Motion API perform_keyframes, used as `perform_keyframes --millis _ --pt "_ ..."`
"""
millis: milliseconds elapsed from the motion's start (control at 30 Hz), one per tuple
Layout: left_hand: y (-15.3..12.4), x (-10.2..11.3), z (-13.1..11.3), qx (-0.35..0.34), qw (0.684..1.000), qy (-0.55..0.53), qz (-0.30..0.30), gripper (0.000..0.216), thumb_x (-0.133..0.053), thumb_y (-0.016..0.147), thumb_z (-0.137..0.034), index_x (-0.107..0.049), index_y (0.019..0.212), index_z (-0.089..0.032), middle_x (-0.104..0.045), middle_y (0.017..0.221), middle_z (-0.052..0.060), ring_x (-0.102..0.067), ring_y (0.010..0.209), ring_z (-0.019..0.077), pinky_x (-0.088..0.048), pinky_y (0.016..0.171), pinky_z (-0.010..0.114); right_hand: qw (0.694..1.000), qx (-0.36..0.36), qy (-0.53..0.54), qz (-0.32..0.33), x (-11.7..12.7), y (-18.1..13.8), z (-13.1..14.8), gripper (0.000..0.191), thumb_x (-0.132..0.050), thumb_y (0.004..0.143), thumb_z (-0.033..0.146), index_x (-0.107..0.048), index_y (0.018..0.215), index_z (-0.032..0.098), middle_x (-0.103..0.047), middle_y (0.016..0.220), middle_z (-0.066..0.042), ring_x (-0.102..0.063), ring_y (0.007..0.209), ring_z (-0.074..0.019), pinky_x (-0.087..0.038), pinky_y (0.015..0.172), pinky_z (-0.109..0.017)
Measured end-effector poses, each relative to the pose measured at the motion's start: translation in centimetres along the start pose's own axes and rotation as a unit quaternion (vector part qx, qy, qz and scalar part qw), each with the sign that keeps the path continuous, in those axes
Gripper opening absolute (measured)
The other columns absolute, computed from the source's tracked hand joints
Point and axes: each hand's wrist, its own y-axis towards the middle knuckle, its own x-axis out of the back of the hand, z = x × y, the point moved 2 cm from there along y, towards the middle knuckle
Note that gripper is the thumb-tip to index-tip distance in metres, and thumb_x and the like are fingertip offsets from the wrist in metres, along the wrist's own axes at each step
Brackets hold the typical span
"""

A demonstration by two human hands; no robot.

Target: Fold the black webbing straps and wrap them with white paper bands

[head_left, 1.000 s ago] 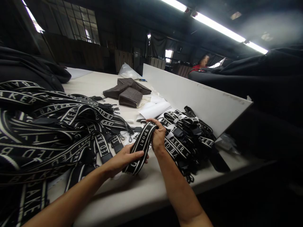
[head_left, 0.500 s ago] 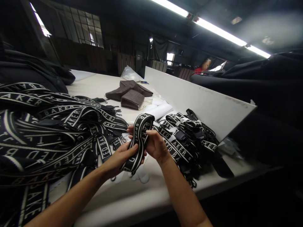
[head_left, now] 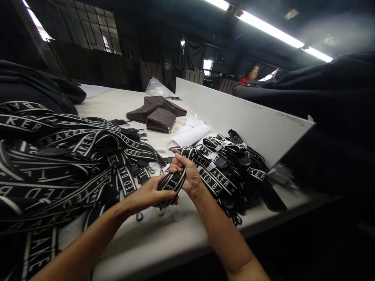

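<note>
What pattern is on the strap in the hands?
The strap is black with white lettering between white stripes; the head view shows it best.

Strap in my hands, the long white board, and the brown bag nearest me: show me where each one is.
Strap (head_left: 172,183): head view, on its striped, lettered face.
White board (head_left: 241,119): head view, mid-span on its broad face.
Nearest brown bag (head_left: 160,120): head view, on its front face.

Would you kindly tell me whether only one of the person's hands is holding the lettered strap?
No, the left hand and the right hand both hold the lettered strap.
</note>
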Motion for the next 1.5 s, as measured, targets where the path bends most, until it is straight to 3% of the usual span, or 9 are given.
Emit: perform_keyframes --millis 133,333,467,600,767,867,1000,1200,1500 --pt "-0.1 0.3 0.5 0.018 0.994 -0.081 0.064 0.045 -0.073 0.077 -0.040 -0.058 0.110 -0.013 -0.070 0.107 0.018 -0.068 0.097 0.0298 -0.052 0.085 0.040 0.997 0.061 -0.050 0.008 -0.4 -0.1 0.2 0.027 -0.072 0.074 0.026 -0.058 0.095 0.017 -0.029 0.050 0.012 -0.021 0.040 -0.0034 -0.027 0.039 -0.014" --pt "1.0 0.6 0.7 -0.135 0.972 0.132 -0.141 0.063 -0.077 0.073 -0.043 -0.056 0.128 -0.020 -0.057 0.137 0.011 -0.048 0.130 0.0329 -0.034 0.111 0.042 0.939 0.274 -0.155 -0.138 -0.3 0.0 -0.8 0.033 -0.073 0.074 0.043 -0.055 0.088 0.019 -0.038 0.049 0.011 -0.032 0.038 -0.0055 -0.030 0.037 -0.020" --pt "0.9 -0.1 0.9 -0.189 0.929 0.270 -0.166 0.059 -0.065 0.084 -0.043 -0.051 0.134 -0.015 -0.060 0.133 0.015 -0.053 0.124 0.0321 -0.041 0.105 0.039 0.939 0.276 -0.145 -0.144 -0.2 -0.1 -1.0 0.032 -0.075 0.074 0.042 -0.055 0.085 0.018 -0.045 0.052 0.009 -0.037 0.037 -0.0057 -0.035 0.037 -0.021" --pt "0.5 0.0 0.6 -0.196 0.898 0.341 -0.198 0.043 -0.054 0.092 -0.043 -0.058 0.125 -0.016 -0.066 0.120 0.012 -0.061 0.109 0.0289 -0.046 0.094 0.037 0.972 0.166 -0.071 -0.152 0.2 0.0 -0.3 0.028 -0.076 0.075 0.035 -0.055 0.076 0.017 -0.050 0.056 0.007 -0.043 0.042 -0.0056 -0.044 0.044 -0.020" --pt "0.6 1.3 0.2 -0.119 0.956 0.212 -0.164 0.041 -0.051 0.090 -0.053 -0.062 0.079 -0.015 -0.060 0.067 0.001 -0.056 0.061 0.0163 -0.044 0.057 0.026 0.997 0.061 -0.021 -0.042 0.5 0.5 -0.1 0.028 -0.068 0.086 0.040 -0.062 0.080 0.014 -0.058 0.063 0.003 -0.053 0.050 -0.0067 -0.056 0.065 -0.024" --pt "0.6 1.0 0.3 -0.083 0.990 0.038 -0.107 0.039 -0.058 0.088 -0.053 -0.062 0.100 -0.016 -0.065 0.074 0.002 -0.062 0.067 0.0168 -0.050 0.060 0.025 0.997 0.065 -0.034 0.001 0.6 0.7 -0.4 0.036 -0.062 0.088 0.052 -0.062 0.083 0.016 -0.065 0.069 -0.001 -0.063 0.061 -0.0119 -0.058 0.077 -0.030" --pt "0.4 0.3 0.5 -0.028 0.987 -0.157 -0.026 0.035 -0.060 0.089 -0.046 -0.061 0.106 -0.015 -0.072 0.091 0.011 -0.070 0.081 0.0215 -0.057 0.075 0.032 0.992 0.084 -0.094 0.024 0.8 0.6 -0.4 0.046 -0.057 0.088 0.062 -0.064 0.091 0.017 -0.072 0.083 -0.006 -0.070 0.081 -0.0179 -0.056 0.086 -0.033" --pt "0.1 1.6 0.4 0.011 0.984 -0.178 -0.013 0.032 -0.071 0.084 -0.037 -0.067 0.107 -0.015 -0.071 0.103 0.012 -0.070 0.078 0.0179 -0.056 0.066 0.022 0.962 0.140 -0.217 0.088 0.3 0.0 0.4 0.052 -0.055 0.086 0.067 -0.065 0.101 0.019 -0.073 0.095 -0.008 -0.069 0.094 -0.0204 -0.051 0.097 -0.040" --pt "0.6 1.7 0.6 -0.018 0.985 -0.143 -0.091 0.037 -0.075 0.079 -0.044 -0.067 0.100 -0.015 -0.070 0.080 0.006 -0.066 0.064 0.0138 -0.051 0.053 0.017 0.931 0.128 -0.318 0.123 -0.2 -0.6 1.5 0.051 -0.062 0.083 0.063 -0.063 0.113 0.022 -0.073 0.100 -0.006 -0.067 0.097 -0.0200 -0.055 0.088 -0.036"
